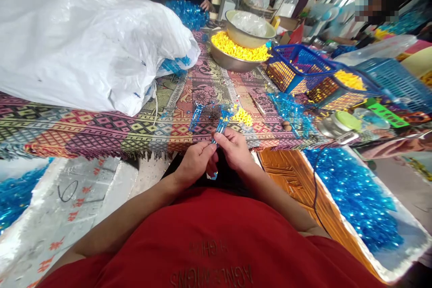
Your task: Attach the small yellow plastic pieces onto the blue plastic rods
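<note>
Both my hands meet at the near edge of the patterned cloth. My left hand is closed, its fingertips pinching the lower end of a clear blue plastic piece. Thumb and fingers of my right hand grip the same piece higher up. Its upper end points away from me, with bits of yellow showing. Just beyond lie a pile of small yellow pieces and a heap of tiny dark parts. Another blue plastic piece rests to the left.
A big white plastic bag covers the table's left side. Behind are a metal basin of yellow pieces and blue baskets. A foam box of blue pieces stands low at right. A co-worker's hand shows at the back.
</note>
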The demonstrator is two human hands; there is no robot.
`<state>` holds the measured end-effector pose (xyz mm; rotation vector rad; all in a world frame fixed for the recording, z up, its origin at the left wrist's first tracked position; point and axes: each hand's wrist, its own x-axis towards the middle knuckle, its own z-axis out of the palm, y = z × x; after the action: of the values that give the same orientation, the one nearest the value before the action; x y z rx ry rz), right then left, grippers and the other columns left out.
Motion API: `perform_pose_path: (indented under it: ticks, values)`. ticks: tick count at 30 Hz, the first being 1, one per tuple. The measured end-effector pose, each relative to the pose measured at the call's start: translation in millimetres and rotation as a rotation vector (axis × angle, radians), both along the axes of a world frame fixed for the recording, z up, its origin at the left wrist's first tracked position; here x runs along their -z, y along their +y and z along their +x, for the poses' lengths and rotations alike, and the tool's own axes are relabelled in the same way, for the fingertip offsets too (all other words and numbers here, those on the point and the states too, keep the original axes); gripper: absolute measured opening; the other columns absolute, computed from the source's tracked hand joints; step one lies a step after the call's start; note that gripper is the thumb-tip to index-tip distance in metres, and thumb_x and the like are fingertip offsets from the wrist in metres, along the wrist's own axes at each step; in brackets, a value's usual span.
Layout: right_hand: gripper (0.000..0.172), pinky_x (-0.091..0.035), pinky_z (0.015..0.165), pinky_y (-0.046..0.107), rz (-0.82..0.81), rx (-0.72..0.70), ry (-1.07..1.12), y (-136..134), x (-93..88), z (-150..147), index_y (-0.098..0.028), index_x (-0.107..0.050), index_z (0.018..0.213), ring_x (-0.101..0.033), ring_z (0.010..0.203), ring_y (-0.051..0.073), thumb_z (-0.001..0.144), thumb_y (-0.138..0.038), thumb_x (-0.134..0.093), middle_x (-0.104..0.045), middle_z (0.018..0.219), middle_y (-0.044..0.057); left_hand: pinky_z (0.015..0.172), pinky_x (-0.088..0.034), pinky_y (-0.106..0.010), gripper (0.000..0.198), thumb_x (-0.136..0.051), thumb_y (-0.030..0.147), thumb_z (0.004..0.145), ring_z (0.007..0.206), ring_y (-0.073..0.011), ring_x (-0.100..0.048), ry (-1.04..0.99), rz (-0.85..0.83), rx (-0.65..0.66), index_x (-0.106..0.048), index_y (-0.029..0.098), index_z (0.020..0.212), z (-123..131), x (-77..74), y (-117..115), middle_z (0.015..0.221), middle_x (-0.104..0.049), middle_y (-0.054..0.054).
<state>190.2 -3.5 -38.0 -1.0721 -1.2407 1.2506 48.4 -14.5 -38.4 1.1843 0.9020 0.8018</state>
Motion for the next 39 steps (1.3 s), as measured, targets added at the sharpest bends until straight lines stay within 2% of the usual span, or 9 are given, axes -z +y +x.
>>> perform_pose_path:
  ticks: [3,6,10,13,17,24,28,33,39]
  values:
    - [0.027,-0.043,0.059,0.023,0.145,-0.039,-0.192,0,-3.7,7,-0.018,-0.058,0.072,-0.051,0.062,0.011,0.08,-0.044,-0.063,-0.056,0.066,-0.002,0.048,-0.045,-0.021,0.024,-0.056,0.038,0.083,0.054,-0.0122,-0.058,0.155,0.249,-0.163,-0.065,0.015,0.082,-8,-7.4,13,0.068,-0.064,-0.003]
    - [0.021,-0.041,0.061,0.024,0.258,-0.115,-0.403,-1,-6.0,9,-0.018,-0.059,0.073,-0.048,0.064,0.012,0.082,-0.037,-0.06,-0.055,0.067,-0.001,0.064,-0.048,-0.022,0.021,-0.065,0.034,0.077,0.073,-0.0145,-0.061,0.13,0.388,-0.153,-0.067,0.016,0.088,-11,-14.6,24,0.084,-0.067,-0.003]
    - [0.021,-0.041,0.061,0.025,0.326,-0.154,-0.516,-7,-3.1,2,-0.018,-0.059,0.072,-0.05,0.065,0.012,0.084,-0.036,-0.057,-0.056,0.067,-0.001,0.073,-0.048,-0.025,0.02,-0.062,0.034,0.08,0.076,-0.0154,-0.061,0.034,0.343,-0.186,-0.064,0.014,0.081,-5,-18.7,24,0.081,-0.067,-0.003]
    - [0.029,-0.042,0.055,0.023,0.215,-0.244,-0.502,-12,2.0,-4,-0.017,-0.056,0.067,-0.052,0.057,0.011,0.088,-0.037,-0.05,-0.058,0.063,0.0,0.076,-0.05,-0.028,0.022,-0.06,0.036,0.082,0.079,-0.0163,-0.063,-0.131,0.247,-0.273,-0.062,0.014,0.086,1,-20.4,20,0.084,-0.067,-0.005]
    - [0.037,-0.041,0.044,0.019,0.102,-0.295,-0.403,-17,11.8,-9,-0.018,-0.053,0.066,-0.051,0.044,0.009,0.091,-0.044,-0.044,-0.057,0.052,-0.002,0.076,-0.052,-0.028,0.019,-0.069,0.025,0.073,0.076,-0.0147,-0.064,-0.323,0.175,-0.286,-0.057,0.017,0.086,9,-23.4,16,0.083,-0.065,-0.001]
    - [0.043,-0.041,0.038,0.02,0.069,-0.328,-0.221,-20,24.5,-10,-0.018,-0.058,0.065,-0.051,0.039,0.009,0.086,-0.054,-0.048,-0.059,0.049,-0.001,0.067,-0.052,-0.027,0.016,-0.067,0.02,0.069,0.066,-0.0128,-0.063,-0.268,0.178,-0.259,-0.057,0.016,0.081,11,-28.6,8,0.076,-0.063,0.001]
    - [0.03,-0.043,0.041,0.02,0.08,-0.227,-0.189,-21,18.4,-11,-0.018,-0.061,0.074,-0.052,0.042,0.009,0.084,-0.045,-0.055,-0.06,0.053,-0.003,0.064,-0.051,-0.027,0.017,-0.067,0.022,0.071,0.064,-0.0135,-0.063,-0.355,0.148,-0.254,-0.056,0.017,0.084,9,-29.3,11,0.075,-0.064,0.0]
    - [0.018,-0.046,0.048,0.022,0.171,-0.061,-0.181,-21,12.9,-8,-0.021,-0.063,0.089,-0.055,0.052,0.009,0.082,-0.037,-0.061,-0.064,0.07,-0.001,0.062,-0.049,-0.024,0.016,-0.065,0.021,0.072,0.057,-0.0109,-0.06,-0.346,0.162,-0.38,-0.055,0.017,0.083,10,-27.4,16,0.066,-0.064,0.001]
    - [0.023,-0.05,0.067,0.03,0.491,0.068,-0.596,-23,10.5,-3,-0.022,-0.062,0.094,-0.059,0.074,0.017,0.077,-0.034,-0.07,-0.067,0.087,0.005,0.054,-0.047,-0.024,0.017,-0.063,0.026,0.074,0.049,-0.0109,-0.056,-0.326,0.121,-0.505,-0.053,0.016,0.084,14,-25.1,20,0.063,-0.064,0.001]
